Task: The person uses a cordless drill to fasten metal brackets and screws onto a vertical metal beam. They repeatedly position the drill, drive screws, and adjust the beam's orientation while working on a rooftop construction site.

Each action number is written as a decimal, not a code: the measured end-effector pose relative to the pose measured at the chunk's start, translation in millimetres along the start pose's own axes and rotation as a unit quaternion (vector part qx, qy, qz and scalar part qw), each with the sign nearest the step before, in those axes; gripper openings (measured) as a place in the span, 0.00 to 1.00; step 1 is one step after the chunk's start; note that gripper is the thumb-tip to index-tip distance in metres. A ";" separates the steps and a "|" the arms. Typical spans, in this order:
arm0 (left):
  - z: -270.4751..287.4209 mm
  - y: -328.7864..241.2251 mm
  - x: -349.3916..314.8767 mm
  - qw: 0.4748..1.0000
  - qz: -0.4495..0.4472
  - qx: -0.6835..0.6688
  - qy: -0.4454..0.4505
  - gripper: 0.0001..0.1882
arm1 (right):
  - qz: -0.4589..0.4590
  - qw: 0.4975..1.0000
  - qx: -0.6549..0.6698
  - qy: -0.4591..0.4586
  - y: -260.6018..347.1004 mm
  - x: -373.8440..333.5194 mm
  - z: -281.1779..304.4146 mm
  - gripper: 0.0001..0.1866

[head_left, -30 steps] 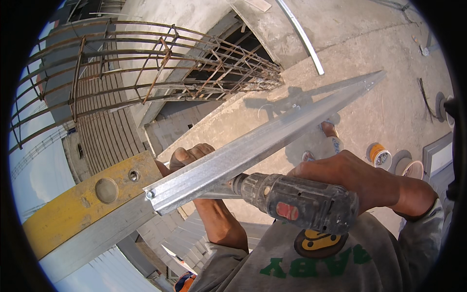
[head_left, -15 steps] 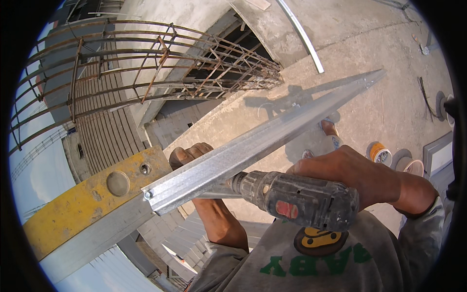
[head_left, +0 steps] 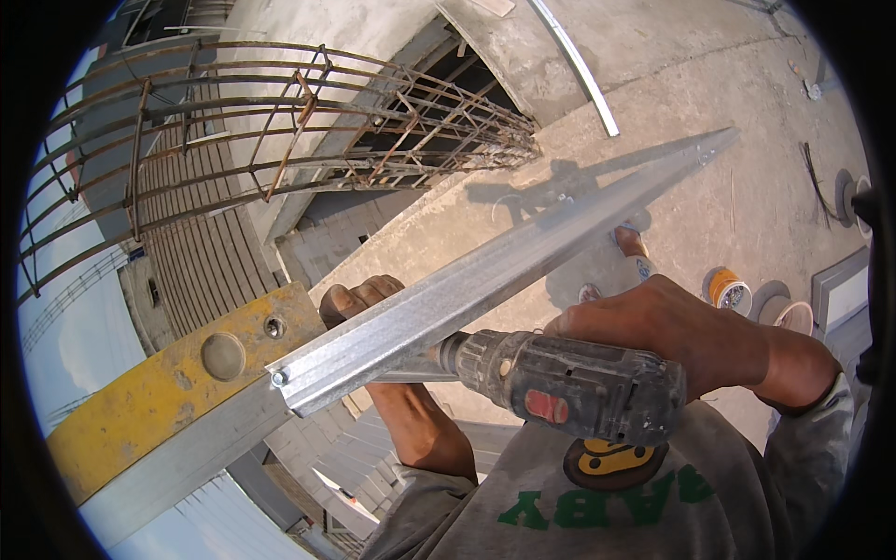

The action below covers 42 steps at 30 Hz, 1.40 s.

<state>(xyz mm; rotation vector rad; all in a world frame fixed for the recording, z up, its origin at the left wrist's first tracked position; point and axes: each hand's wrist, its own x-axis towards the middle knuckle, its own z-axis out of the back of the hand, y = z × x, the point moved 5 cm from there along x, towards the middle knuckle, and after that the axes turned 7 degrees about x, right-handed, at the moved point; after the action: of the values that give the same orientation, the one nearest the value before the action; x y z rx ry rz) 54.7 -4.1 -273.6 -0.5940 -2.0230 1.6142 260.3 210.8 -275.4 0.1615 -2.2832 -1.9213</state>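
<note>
A dusty black power drill (head_left: 579,378) is in my right hand (head_left: 644,327), its fingers wrapped round the handle. The drill's chuck points left, up against the near side of a long silvery metal channel (head_left: 485,261), which hides the tip. My left hand (head_left: 359,297) closes round the channel's far edge near its left end; part of the hand is behind the metal. A small screw (head_left: 278,378) stands in the channel's left corner. That end meets a worn yellow spirit level (head_left: 187,392) with a round vial, lying along a pale metal beam (head_left: 177,467).
A cage of rusty rebar (head_left: 271,140) rises at the left. On the concrete floor (head_left: 691,205) below stand a yellow bucket (head_left: 730,291) and a pale round tub (head_left: 789,315). Another metal strip (head_left: 583,75) lies farther off. My sandalled foot (head_left: 632,245) shows under the channel.
Both hands, the drill and the channel stay nearly in place. The view has shifted slightly, so most things sit a few pixels farther left.
</note>
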 end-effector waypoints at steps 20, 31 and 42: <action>-2.9 2.0 0.1 0.999 0.030 0.012 -0.019 0.16 | 0.029 0.996 -0.089 -0.001 5.2 -1.1 -1.5 0.26; 7.5 4.6 -5.3 0.990 0.054 0.079 -0.106 0.15 | 0.061 0.986 -0.156 0.007 5.7 5.5 -6.0 0.20; 27.4 12.8 -2.9 0.976 0.090 0.095 -0.172 0.15 | 0.108 0.971 -0.214 0.000 12.4 8.7 -2.7 0.22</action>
<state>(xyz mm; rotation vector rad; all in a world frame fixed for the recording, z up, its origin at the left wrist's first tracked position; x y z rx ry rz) 40.7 -24.2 -291.5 -0.4608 -2.0635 2.1151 252.5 208.7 -262.3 -0.1317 -1.7422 -2.2268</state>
